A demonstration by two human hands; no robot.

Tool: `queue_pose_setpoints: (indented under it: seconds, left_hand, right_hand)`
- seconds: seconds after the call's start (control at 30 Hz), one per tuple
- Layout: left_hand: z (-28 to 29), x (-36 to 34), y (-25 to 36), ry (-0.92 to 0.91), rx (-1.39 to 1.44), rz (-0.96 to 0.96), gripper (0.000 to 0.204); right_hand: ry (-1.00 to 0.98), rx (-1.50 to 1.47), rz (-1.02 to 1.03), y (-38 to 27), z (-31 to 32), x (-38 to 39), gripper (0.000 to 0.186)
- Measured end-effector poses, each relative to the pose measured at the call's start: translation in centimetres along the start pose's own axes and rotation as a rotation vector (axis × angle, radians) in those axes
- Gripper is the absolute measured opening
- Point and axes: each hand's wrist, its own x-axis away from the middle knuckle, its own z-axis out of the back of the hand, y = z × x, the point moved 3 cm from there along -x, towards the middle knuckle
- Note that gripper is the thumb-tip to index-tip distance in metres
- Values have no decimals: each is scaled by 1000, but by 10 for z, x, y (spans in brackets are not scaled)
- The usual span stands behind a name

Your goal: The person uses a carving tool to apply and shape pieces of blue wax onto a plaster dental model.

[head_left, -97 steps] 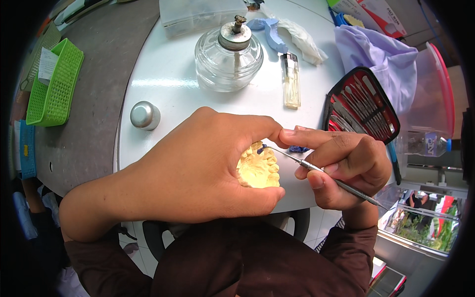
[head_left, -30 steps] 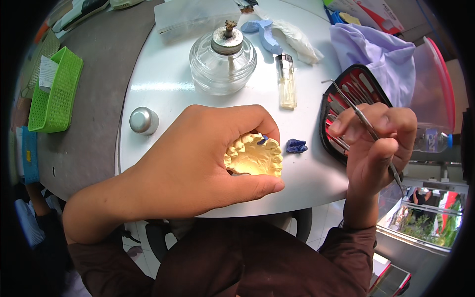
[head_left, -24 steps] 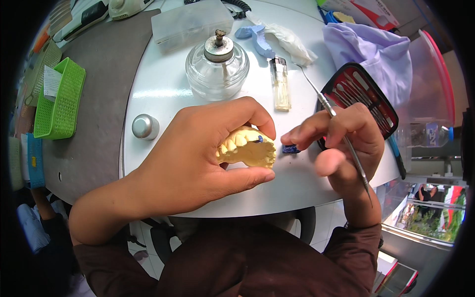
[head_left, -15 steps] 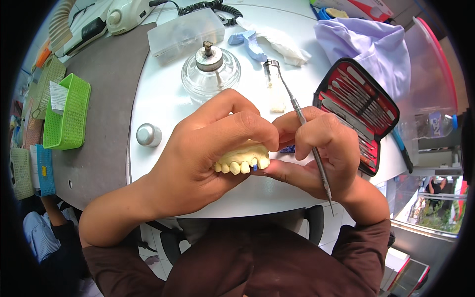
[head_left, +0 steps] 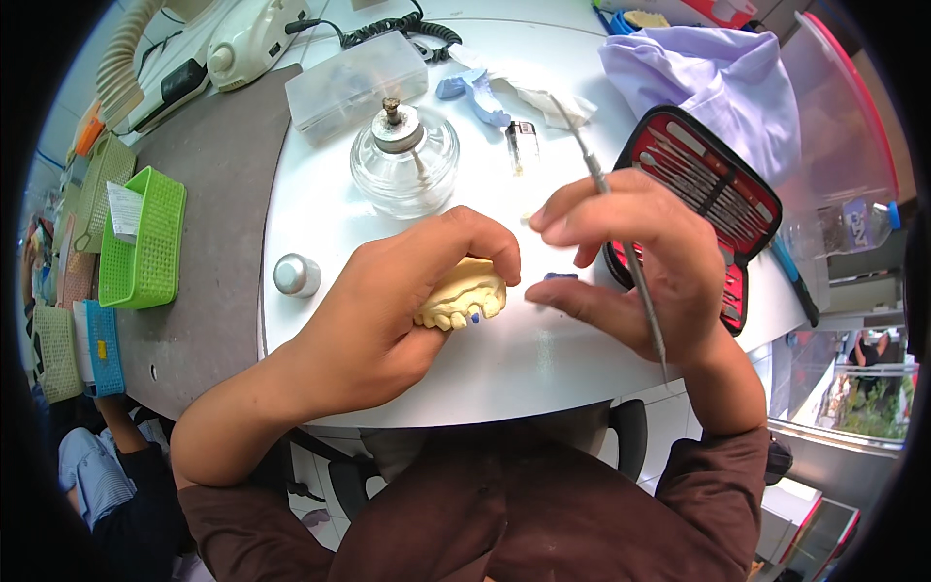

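Note:
My left hand (head_left: 378, 310) is wrapped round a pale yellow dental cast (head_left: 458, 291), its teeth facing down towards me. A small spot of blue wax (head_left: 474, 317) sits among those teeth. To the right, my right hand (head_left: 669, 267) is apart from the cast, with thumb and forefinger spread. A thin metal dental carver (head_left: 597, 173) lies held among the fingers of that hand, one end pointing up and away, the other down past the palm. Beyond the thumb, a dark blue wax piece (head_left: 561, 276) rests on the white table (head_left: 485, 378).
A glass spirit lamp (head_left: 403, 165), its metal cap (head_left: 296, 275), a lighter (head_left: 522, 147) and a clear plastic box (head_left: 357, 85) stand around my hands. An open instrument case (head_left: 703, 184) lies right, beside lilac cloth (head_left: 703, 87). Baskets (head_left: 145, 242) line the left; another person's arm (head_left: 121, 422) shows below them.
My right hand has drawn away from the cast to the right, thumb and forefinger parting, carver still held. My left hand has tilted the cast and shifted it slightly left.

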Motion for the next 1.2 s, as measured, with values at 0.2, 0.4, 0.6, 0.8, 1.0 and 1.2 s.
queue_pose_setpoints:
  seconds: [0.2, 0.4, 0.6, 0.8, 1.0, 1.2]
  left_hand:
    - [0, 0, 1, 49, -122, 2, 37]
    - [2, -1, 2, 55, -149, -1, 30]
    - [1, 2, 1, 51, -112, 109, 20]
    - [1, 2, 0, 38, -125, 108, 19]
    - [1, 4, -1, 45, -120, 52, 20]
    - [1, 5, -1, 48, -130, 45, 20]
  right_hand:
    - [68, -61, -221, 2, 11, -1, 51]
    - [218, -172, -163, 0, 0, 2, 44]
    - [250, -232, -94, 7, 3, 7, 28]
    - [125, -68, -35, 5, -5, -4, 29]
    - [113, -57, -61, 9, -17, -10, 32]
    - [121, -58, -64, 13, -18, -9, 30]
